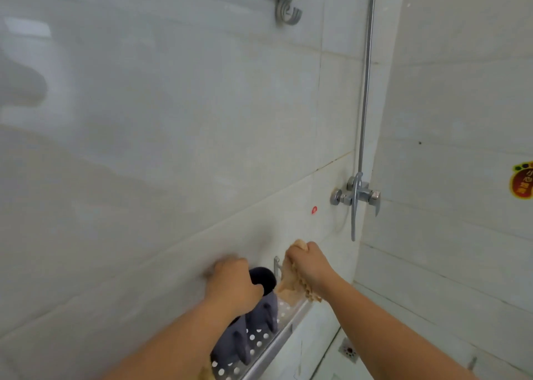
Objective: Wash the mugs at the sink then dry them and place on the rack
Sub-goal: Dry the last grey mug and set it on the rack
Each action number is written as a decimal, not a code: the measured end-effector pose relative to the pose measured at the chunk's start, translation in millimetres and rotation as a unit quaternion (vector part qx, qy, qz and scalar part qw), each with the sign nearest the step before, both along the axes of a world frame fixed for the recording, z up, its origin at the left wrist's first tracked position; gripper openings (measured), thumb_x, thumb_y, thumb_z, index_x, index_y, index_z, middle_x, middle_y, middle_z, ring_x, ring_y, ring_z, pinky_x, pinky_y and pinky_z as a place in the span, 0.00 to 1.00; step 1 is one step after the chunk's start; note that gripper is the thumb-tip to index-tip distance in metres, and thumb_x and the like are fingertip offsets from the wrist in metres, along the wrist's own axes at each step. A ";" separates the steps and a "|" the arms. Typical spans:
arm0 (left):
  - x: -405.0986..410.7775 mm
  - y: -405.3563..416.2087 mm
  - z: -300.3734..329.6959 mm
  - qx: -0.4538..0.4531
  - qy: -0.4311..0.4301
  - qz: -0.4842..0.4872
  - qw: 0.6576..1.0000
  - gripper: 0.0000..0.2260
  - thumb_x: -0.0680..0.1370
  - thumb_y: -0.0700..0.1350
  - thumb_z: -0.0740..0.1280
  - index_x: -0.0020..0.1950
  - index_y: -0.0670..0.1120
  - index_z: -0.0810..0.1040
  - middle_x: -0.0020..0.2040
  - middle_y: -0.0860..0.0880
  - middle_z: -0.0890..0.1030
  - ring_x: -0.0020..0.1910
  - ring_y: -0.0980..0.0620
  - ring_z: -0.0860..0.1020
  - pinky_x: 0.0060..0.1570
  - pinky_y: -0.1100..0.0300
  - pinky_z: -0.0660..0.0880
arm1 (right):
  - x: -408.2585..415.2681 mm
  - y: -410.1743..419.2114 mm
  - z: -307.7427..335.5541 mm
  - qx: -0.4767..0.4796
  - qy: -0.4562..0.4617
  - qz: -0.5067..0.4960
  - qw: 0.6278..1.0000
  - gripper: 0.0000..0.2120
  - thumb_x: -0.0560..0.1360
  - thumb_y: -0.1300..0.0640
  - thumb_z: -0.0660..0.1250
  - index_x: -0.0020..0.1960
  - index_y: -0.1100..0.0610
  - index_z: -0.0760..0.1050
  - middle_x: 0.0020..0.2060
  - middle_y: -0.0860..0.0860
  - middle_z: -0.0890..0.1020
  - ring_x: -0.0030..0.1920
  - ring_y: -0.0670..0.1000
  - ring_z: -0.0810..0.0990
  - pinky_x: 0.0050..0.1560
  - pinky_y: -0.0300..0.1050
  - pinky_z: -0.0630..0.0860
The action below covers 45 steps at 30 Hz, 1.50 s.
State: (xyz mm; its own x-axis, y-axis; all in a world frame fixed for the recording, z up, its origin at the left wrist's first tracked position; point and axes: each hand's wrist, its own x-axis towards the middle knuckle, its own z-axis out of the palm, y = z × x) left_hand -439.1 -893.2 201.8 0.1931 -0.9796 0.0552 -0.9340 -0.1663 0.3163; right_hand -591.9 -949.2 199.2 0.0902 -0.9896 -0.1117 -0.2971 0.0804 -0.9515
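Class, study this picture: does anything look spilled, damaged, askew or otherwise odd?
Nothing stands out. Two dark mugs sit on the perforated rack, the left hand on the farther one, while the right hand grips a beige cloth.

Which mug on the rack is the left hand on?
The far mug, next to the cloth; the left hand covers its rim. The near mug stands untouched.

Both bare arms reach forward. The left grip (230,281) is curled around something dark; the right grip (310,264), beside it, is clenched in a fist.
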 end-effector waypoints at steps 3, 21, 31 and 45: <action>10.0 20.1 25.3 -0.013 0.371 0.037 0.928 0.07 0.75 0.48 0.70 0.44 0.46 0.77 0.41 0.45 0.77 0.39 0.50 0.75 0.41 0.59 0.69 | 16.1 21.3 42.5 -0.033 -0.096 0.053 0.993 0.08 0.73 0.56 0.63 0.41 0.62 0.73 0.35 0.57 0.76 0.35 0.53 0.75 0.35 0.44 0.73; 215.9 317.5 157.2 -0.142 0.388 -0.027 0.910 0.26 0.58 0.54 0.73 0.49 0.38 0.79 0.42 0.43 0.82 0.43 0.46 0.81 0.45 0.49 0.75 | 188.0 242.2 193.4 -0.038 -0.059 0.361 0.930 0.07 0.72 0.66 0.63 0.38 0.58 0.69 0.33 0.54 0.74 0.33 0.51 0.75 0.33 0.43 0.70; 237.4 415.2 177.3 -0.291 0.337 -0.007 0.896 0.22 0.67 0.46 0.80 0.54 0.51 0.71 0.52 0.52 0.75 0.50 0.55 0.76 0.38 0.73 0.71 | 263.3 369.8 222.4 0.021 -0.031 0.348 0.937 0.07 0.77 0.59 0.66 0.50 0.63 0.76 0.39 0.57 0.79 0.36 0.52 0.80 0.39 0.41 0.78; 234.8 420.0 183.9 -0.376 0.274 -0.066 0.883 0.17 0.79 0.34 0.63 0.46 0.57 0.81 0.44 0.57 0.84 0.47 0.55 0.81 0.48 0.60 0.76 | 242.8 390.9 242.7 0.149 -0.298 0.377 0.864 0.14 0.73 0.71 0.48 0.51 0.67 0.71 0.43 0.63 0.80 0.49 0.61 0.81 0.52 0.54 0.80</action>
